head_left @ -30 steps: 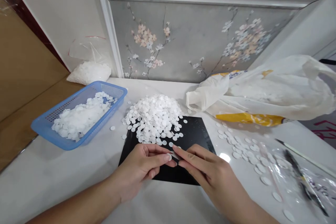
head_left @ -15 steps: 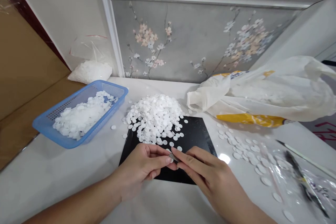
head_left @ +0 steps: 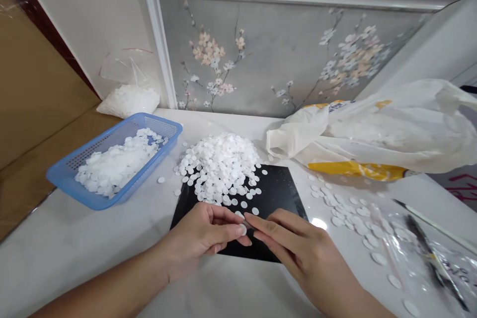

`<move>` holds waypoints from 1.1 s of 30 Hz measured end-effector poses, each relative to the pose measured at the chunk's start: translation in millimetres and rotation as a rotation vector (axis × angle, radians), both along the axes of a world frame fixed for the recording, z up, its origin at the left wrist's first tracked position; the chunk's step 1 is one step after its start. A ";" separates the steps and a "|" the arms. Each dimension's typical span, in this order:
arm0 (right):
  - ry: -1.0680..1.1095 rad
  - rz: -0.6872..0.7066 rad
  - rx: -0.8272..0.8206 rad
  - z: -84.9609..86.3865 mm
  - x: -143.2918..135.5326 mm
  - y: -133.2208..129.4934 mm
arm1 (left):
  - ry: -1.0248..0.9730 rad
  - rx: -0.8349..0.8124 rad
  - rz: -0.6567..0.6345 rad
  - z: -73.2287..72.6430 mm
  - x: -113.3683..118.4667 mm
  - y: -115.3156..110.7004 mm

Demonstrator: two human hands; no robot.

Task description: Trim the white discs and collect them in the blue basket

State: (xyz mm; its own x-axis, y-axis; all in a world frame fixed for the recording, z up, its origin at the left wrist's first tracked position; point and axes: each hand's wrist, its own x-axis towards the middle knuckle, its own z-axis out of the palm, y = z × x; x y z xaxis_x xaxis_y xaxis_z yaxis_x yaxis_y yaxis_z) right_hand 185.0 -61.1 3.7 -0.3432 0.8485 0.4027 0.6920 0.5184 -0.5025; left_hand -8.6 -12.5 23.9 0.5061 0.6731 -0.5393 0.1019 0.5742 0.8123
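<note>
Two hands meet fingertip to fingertip at the near edge of the black mat (head_left: 278, 191). The left hand (head_left: 203, 238) has thumb and forefinger pressed together on a small white disc (head_left: 246, 222), and the right hand (head_left: 298, 248) brings its extended forefinger and thumb against the same disc from the other side; whether the right fingers actually grip it or only touch its edge I cannot tell. By my reading the step in hand is working one disc between the fingertips — separating or peeling it, perhaps — and the next move would call for a fine nail-tip hold, since the piece is thin and nearly hidden by the fingers.

Just beyond the fingertips, a few loose discs lie on the mat, and behind them rises the pile of white discs (head_left: 219, 164), spilling over the mat's far left corner. Right of the right hand, more scattered discs (head_left: 346, 211) lie on the white table (head_left: 74, 248), and past them a clear plastic bag (head_left: 428, 253) with a dark pen-like thing (head_left: 428, 251) on it. Left of the left hand and farther off sits a blue basket (head_left: 63, 176) part-filled with discs. Farther still, a white and yellow plastic bag (head_left: 391, 129) slumps to the right, a clear bag of discs (head_left: 128, 99) rests near the wall, and a framed blossom picture (head_left: 279, 54) leans behind everything — nothing lies between the hands and the pile
</note>
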 end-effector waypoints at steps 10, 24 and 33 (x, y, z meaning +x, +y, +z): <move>0.055 0.004 -0.028 3.3 -5.1 -1.9 | -0.003 -0.040 0.062 -0.9 0.1 0.4; 0.008 0.015 0.002 1.6 -4.0 -2.8 | -0.011 -0.010 0.022 -1.0 -1.3 -0.6; 0.004 0.013 0.013 -0.9 -3.3 -2.7 | -0.003 0.028 -0.009 -4.3 -2.5 0.2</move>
State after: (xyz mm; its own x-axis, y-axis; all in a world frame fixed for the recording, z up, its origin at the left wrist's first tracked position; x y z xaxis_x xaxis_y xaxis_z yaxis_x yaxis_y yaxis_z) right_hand 181.7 -63.7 2.7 -0.3529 0.8387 0.4147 0.6829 0.5339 -0.4986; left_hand -11.1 -12.3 19.6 0.5142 0.6834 -0.5182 0.1044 0.5499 0.8287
